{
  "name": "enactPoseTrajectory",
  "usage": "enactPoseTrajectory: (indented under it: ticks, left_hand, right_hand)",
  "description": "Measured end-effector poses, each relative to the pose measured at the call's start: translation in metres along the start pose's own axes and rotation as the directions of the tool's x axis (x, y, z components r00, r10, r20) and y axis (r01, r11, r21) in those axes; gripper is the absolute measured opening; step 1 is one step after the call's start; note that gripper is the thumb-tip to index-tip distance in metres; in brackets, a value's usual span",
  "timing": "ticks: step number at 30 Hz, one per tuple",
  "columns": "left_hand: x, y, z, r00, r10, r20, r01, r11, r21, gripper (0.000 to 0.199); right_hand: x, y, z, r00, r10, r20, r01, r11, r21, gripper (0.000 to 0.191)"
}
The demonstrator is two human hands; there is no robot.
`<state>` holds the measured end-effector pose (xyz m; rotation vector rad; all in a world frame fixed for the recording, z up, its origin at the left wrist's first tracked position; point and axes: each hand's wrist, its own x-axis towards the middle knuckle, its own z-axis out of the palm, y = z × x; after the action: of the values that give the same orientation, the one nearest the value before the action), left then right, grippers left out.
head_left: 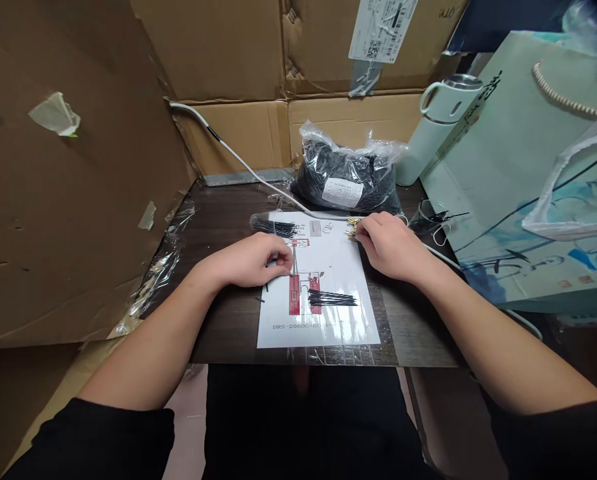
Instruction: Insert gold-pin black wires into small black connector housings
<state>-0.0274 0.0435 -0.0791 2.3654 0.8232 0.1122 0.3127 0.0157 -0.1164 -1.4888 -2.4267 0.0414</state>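
A white printed sheet [323,333] with red markings lies on the dark table. My left hand [261,260] is over its left edge, fingertips pinched together; whatever they hold is too small to make out. Just behind that hand lies a bundle of thin black pieces [274,227] in clear plastic. Another row of black pieces [333,298] rests across the sheet's lower half. At the sheet's upper right, my right hand [385,243] has its fingers closed at a small pile of gold-coloured pieces [351,228]; what it grips is hidden.
Behind the sheet sits a clear bag [345,173] of black pieces. A white cable [248,167] runs in front of it. To the right are a small cup [422,219], a pale bottle [433,133] and a large paper bag [518,167]. Cardboard [78,200] walls the left side.
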Motion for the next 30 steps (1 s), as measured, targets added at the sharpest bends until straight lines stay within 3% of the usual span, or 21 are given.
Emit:
enactPoseTrajectory:
  ticks: [5, 9, 16, 30]
  left_hand:
    - [0.005, 0.006, 0.013, 0.999, 0.034, -0.041, -0.030, 0.995, 0.096, 0.008]
    - [0.007, 0.012, 0.020, 0.991, 0.067, -0.113, -0.065, 0.998, 0.016, 0.005]
    - [0.009, 0.016, 0.025, 0.976, 0.051, -0.213, -0.072, 0.993, -0.093, 0.010]
    - [0.009, 0.018, 0.027, 0.979, 0.017, -0.201, -0.043, 0.991, -0.128, 0.012]
  right_hand:
    - [-0.008, -0.029, -0.001, 0.989, -0.140, -0.053, 0.150, 0.916, 0.372, 0.012]
    - [-0.013, -0.049, 0.000, 0.978, -0.201, -0.050, 0.198, 0.834, 0.515, 0.011]
    - [-0.016, -0.054, -0.003, 0.971, -0.231, -0.060, 0.226, 0.808, 0.545, 0.010]
    - [-0.017, -0.056, -0.004, 0.968, -0.249, -0.042, 0.230, 0.805, 0.547, 0.009]
